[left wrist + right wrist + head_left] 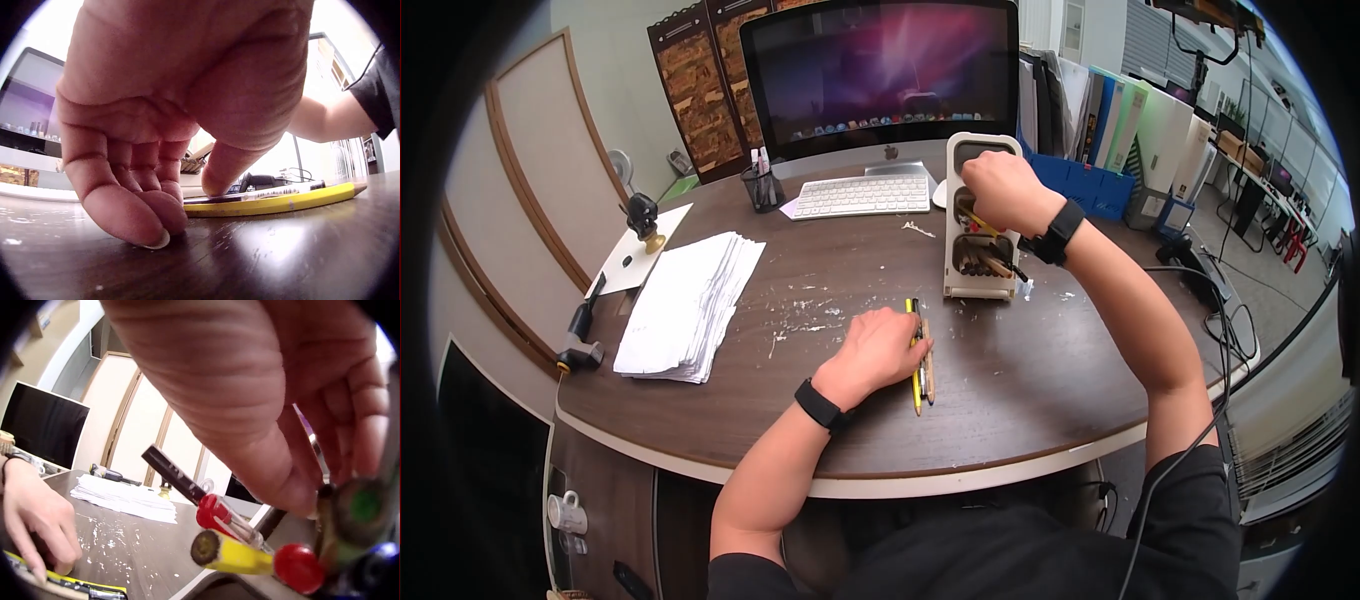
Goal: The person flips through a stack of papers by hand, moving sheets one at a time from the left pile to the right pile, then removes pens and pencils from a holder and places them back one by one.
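Observation:
On the desk, my left hand (872, 352) lies over a small bundle of pencils and pens (918, 385), thumb on one side, curled fingers on the other. The left wrist view has a yellow pencil (281, 203) flat on the desk beside the fingers. My right hand (1008, 192) reaches over the upper part of a pale organizer (952, 265). In the right wrist view, its thumb and bent fingers are close to upright items; whether they pinch one is unclear. Near the thumb stand a yellow pencil (240, 553) and red-capped items (299, 567). Brown pencils (980, 258) fill the lower compartment.
A paper stack (685, 305) lies at the left, beside a drill-like tool (580, 350). Behind are a mesh pen cup (762, 188), a keyboard (860, 197) and a monitor (880, 75). Pale shavings (800, 315) dot the desk; binders and cables are at the right.

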A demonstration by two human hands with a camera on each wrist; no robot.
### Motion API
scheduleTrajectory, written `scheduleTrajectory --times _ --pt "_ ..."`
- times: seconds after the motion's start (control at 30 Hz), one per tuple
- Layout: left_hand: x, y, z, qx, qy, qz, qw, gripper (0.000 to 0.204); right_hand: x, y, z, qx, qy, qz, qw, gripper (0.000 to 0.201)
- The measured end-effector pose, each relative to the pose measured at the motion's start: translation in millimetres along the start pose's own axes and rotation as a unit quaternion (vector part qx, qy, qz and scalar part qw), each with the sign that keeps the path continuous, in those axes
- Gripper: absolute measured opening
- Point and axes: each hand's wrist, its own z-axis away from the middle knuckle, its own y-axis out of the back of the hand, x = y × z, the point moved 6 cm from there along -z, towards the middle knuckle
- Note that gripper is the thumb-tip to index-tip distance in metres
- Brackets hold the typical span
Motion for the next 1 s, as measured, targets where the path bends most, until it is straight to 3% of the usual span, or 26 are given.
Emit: scheduleTrajectory --times 0.03,0.07,0.17,0.2,0.27,0.37,0.5,0.8,0.87,1.0 --pt "0.5 0.3 -0.1 0.001 -0.001 0.000 1.000 0.035 2.7 4.0 2.9 0.057 0.003 -0.020 0.998 0.010" --pt "0.3 0.2 0.5 -0.002 0.002 0.004 1.000 0.034 7.3 2.2 7.1 0.057 0.002 -0.019 0.998 0.010" --pt "-3.3 -2.0 -0.5 0.001 0.010 0.013 1.000 0.033 12.0 28.0 34.3 0.252 0.045 -0.102 0.961 0.011" --pt "-4.8 -3.8 -0.1 0.005 0.018 0.014 1.000 0.032 7.7 30.6 46.3 0.249 0.048 -0.100 0.962 0.011" --pt "-5.0 -3.1 0.9 0.005 0.027 0.015 1.000 0.031 -5.4 63.2 93.2 0.411 0.052 -0.183 0.892 0.009" --pt "-5.7 -4.9 1.8 -0.001 0.030 0.015 0.999 0.030 -27.0 79.4 142.7 0.489 0.086 -0.144 0.856 0.015" --pt "-1.5 -3.0 3.8 -0.016 0.042 0.017 0.999 0.028 -44.9 56.9 161.1 0.466 0.135 -0.150 0.861 0.021" --pt "-2.2 -4.7 3.8 -0.024 0.066 0.027 0.997 0.024 -53.0 -7.9 120.5 0.382 0.207 -0.087 0.897 0.025" --pt "-2.6 -5.3 4.9 -0.023 0.060 0.027 0.998 0.023 -49.0 -36.7 98.5 0.222 0.148 -0.098 0.959 0.019" --pt "-3.6 -4.0 3.9 -0.012 0.047 0.027 0.998 0.021 -44.2 -21.8 115.2 0.300 0.124 -0.151 0.934 0.015"
